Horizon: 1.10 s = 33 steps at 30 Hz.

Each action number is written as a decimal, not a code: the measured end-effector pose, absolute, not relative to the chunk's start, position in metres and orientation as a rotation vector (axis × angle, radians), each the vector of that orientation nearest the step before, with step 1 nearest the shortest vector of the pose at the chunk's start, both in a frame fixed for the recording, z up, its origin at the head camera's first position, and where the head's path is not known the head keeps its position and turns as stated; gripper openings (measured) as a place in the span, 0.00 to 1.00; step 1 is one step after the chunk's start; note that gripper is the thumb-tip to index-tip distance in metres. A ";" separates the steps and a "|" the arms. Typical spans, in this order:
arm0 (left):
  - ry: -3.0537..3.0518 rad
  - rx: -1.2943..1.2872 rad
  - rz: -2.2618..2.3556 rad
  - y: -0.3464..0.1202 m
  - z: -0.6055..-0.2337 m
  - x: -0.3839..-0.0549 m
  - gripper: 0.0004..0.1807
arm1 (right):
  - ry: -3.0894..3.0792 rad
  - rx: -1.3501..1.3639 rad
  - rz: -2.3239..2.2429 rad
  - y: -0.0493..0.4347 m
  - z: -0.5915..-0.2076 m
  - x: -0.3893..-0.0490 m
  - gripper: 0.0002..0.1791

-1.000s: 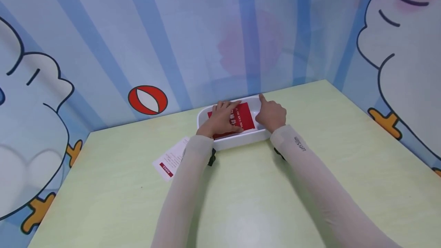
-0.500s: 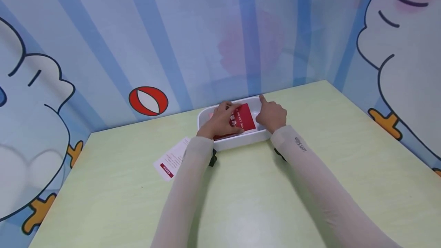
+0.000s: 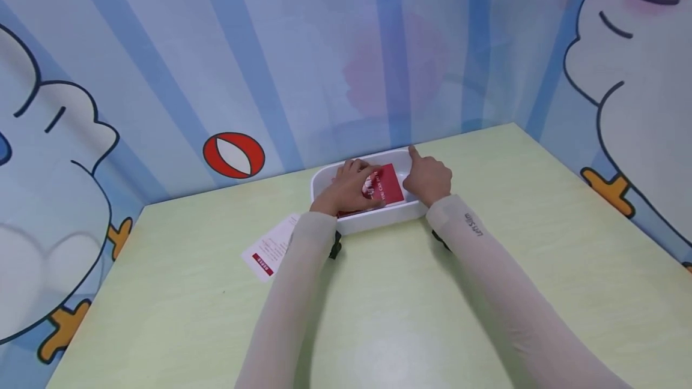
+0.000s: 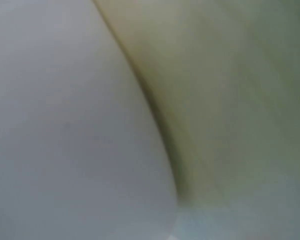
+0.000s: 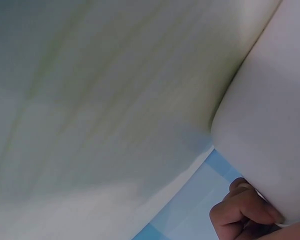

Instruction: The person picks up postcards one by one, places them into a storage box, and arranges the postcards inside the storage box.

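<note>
Near the table's back edge stands a white tray (image 3: 389,216), long with rounded corners. My left hand (image 3: 348,189) reaches into it and holds a red card (image 3: 390,185) with white lettering, thumb at the near edge and index finger at the far edge. The hand covers the card's left part. My right hand (image 3: 429,179) grips the tray's right end, thumb up along the rim. In the right wrist view, the curled fingers (image 5: 242,210) press against the tray's wall (image 5: 270,130). The left wrist view shows the tray's wall (image 4: 80,125) close up, but no hand.
A white card (image 3: 268,251) with a red strip lies on the pale green table (image 3: 178,281), left of the tray and partly behind my left sleeve (image 3: 294,293). Right behind the tray rises a printed backdrop (image 3: 335,65).
The red and then pink patch that showed left of my left hand is gone from sight. The red card has shifted slightly right. My right hand stays on the tray.
</note>
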State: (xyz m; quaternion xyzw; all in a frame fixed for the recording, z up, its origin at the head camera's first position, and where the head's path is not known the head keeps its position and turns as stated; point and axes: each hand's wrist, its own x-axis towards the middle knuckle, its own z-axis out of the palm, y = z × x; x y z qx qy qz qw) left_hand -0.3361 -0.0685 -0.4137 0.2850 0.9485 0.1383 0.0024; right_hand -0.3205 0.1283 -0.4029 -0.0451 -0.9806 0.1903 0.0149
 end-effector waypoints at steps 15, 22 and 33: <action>2.954 0.894 0.266 -0.068 -0.411 -0.331 0.42 | -3.040 -0.106 0.596 0.129 -0.403 -0.321 0.49; 2.921 0.872 0.194 -0.067 -0.411 -0.330 0.39 | -3.029 -0.096 0.606 0.128 -0.402 -0.319 0.50; 2.900 0.853 0.204 -0.067 -0.415 -0.332 0.37 | -3.029 -0.129 0.620 0.128 -0.404 -0.318 0.53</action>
